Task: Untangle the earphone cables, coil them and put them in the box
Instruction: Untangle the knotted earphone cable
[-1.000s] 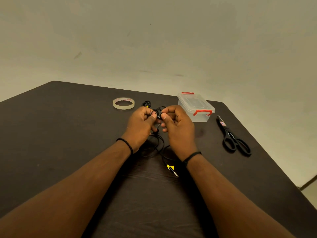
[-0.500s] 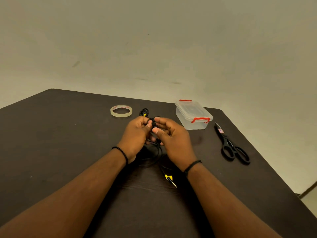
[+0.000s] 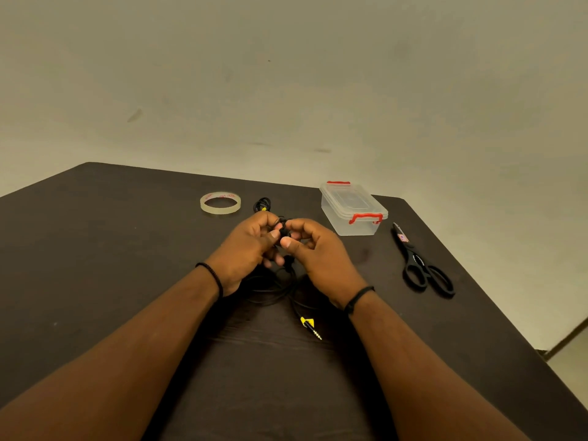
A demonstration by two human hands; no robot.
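A tangle of black earphone cable (image 3: 270, 289) lies on the dark table (image 3: 95, 265) under my wrists. Its jack with a yellow tag (image 3: 310, 326) points toward me. My left hand (image 3: 246, 249) and my right hand (image 3: 313, 253) meet above the tangle, each pinching a small black part of the cable between thumb and fingers. Behind my left hand lies another small black coil with a yellow tag (image 3: 262, 204). The clear plastic box (image 3: 353, 208) with red clips stands lid-closed to the right of my hands.
A roll of clear tape (image 3: 220, 203) lies at the back left of my hands. Black scissors (image 3: 420, 265) lie to the right, near the table's right edge. A plain wall rises behind the table.
The view has shifted, so everything sits lower in the frame. My hands stay together on the cable, and my fingers have moved slightly along it.
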